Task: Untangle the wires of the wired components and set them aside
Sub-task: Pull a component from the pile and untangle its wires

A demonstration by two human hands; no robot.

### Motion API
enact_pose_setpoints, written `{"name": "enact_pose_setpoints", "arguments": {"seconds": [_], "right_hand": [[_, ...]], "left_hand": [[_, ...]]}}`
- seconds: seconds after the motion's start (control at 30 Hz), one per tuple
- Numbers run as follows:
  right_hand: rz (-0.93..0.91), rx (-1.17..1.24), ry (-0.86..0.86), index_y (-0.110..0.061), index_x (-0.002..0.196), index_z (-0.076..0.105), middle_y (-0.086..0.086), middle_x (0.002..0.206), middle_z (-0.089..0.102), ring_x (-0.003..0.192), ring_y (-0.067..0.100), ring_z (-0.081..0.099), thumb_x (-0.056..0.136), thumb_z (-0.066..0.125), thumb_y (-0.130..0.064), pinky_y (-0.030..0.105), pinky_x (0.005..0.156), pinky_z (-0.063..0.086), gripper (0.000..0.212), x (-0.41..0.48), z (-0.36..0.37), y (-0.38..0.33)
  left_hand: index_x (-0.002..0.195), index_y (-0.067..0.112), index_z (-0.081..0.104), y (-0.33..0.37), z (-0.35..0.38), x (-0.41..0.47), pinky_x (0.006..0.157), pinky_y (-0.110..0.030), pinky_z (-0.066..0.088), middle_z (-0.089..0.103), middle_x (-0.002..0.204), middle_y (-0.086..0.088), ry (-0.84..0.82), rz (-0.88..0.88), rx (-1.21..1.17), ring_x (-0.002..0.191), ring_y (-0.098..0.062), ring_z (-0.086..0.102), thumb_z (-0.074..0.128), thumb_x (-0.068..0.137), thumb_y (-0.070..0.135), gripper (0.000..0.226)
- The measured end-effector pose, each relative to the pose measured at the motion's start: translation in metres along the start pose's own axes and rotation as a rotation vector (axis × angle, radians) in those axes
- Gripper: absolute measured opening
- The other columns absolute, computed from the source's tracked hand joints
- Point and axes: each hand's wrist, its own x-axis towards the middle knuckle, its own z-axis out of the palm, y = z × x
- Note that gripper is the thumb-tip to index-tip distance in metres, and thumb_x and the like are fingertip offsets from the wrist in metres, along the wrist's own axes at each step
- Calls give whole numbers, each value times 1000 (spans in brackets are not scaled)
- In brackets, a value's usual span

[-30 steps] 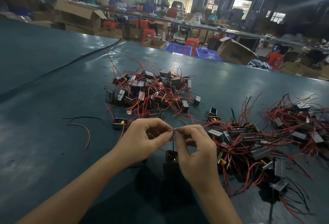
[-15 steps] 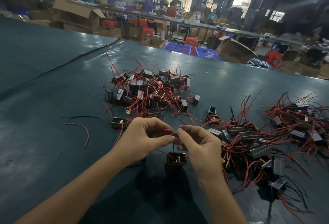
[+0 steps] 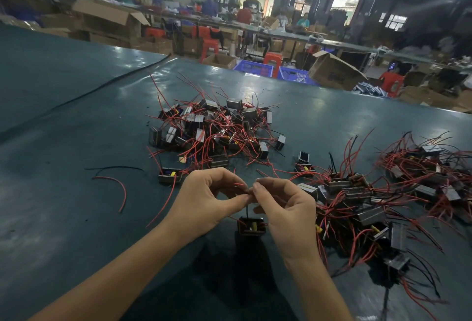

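Both hands meet mid-view, low over the dark green matte surface (image 3: 63, 142).

- Left hand (image 3: 209, 200): thumb and forefinger pinch thin wire ends. A red wire tip (image 3: 240, 184) pokes out just above the pinch.
- Right hand (image 3: 286, 216): thumb and forefinger pinch at the same spot, fingertips touching the left's. Both grips are clenched on wire, neither released.
- Small black box-shaped wired component with a yellow patch (image 3: 251, 226): directly below the grip, between the two wrists. A thin black lead (image 3: 247, 209) runs near-vertical from it up into the pinch.
- The component's long axis runs left to right across the view, its wired face turned up toward the grip. I cannot tell whether it hangs free or rests on the surface.
- The right palm sits just beside its right edge and the left wrist a little further off, so the right hand is nearer.

Judgement: the leads get parted sideways while the body dangles below as the weight.

A heap of similar red-wired components (image 3: 214, 129) lies beyond the hands, and a sprawl of more (image 3: 357, 200) lies just right of the right hand. Which one takes finished pieces, I cannot tell.
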Motion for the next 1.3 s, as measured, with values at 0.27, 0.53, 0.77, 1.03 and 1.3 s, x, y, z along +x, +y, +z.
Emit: {"name": "enact_pose_setpoints", "arguments": {"seconds": [0.27, 0.53, 0.77, 1.03, 1.3], "right_hand": [[150, 130, 3, -12, 80, 73, 7, 75, 74, 67, 15, 70, 84, 71, -3, 18, 55, 51, 10, 2, -2, -1], [334, 226, -122, -8, 80, 74, 10, 70, 69, 61, 16, 65, 87, 65, -14, 25, 59, 57, 12, 4, -2, 2], [162, 8, -114, -7, 84, 70, 0, 64, 69, 60, 10, 65, 93, 62, -15, 20, 58, 54, 15, 0, 4, 3], [-298, -432, -94, -16, 92, 70, -5, 80, 68, 72, 8, 64, 91, 66, -8, 19, 66, 52, 9, -9, 8, 6], [-588, -677, -56, -6, 91, 65, -1, 86, 58, 69, 10, 56, 93, 63, -9, 28, 59, 50, 4, -4, -1, 7]], "left_hand": [[88, 16, 76, 3, 1, -1, 73, -14, 53, 76, 85, 5, 12, 28, -18, 81, -9, 72, 79, 77, 3, 18], [78, 19, 76, 6, 0, 3, 68, -12, 52, 76, 77, 2, 79, -47, -164, 74, -7, 71, 78, 69, 14, 10], [80, 14, 76, 6, 2, 3, 66, -11, 51, 76, 76, 2, 166, -84, -148, 73, -6, 71, 79, 74, 5, 11], [83, 21, 77, 4, 2, 0, 68, -15, 54, 74, 77, 12, 231, 27, 128, 74, -3, 70, 80, 77, 11, 12], [87, 21, 76, 5, 0, -1, 64, -16, 52, 72, 75, 14, 52, 81, 268, 71, -2, 68, 75, 82, 6, 16]]}}
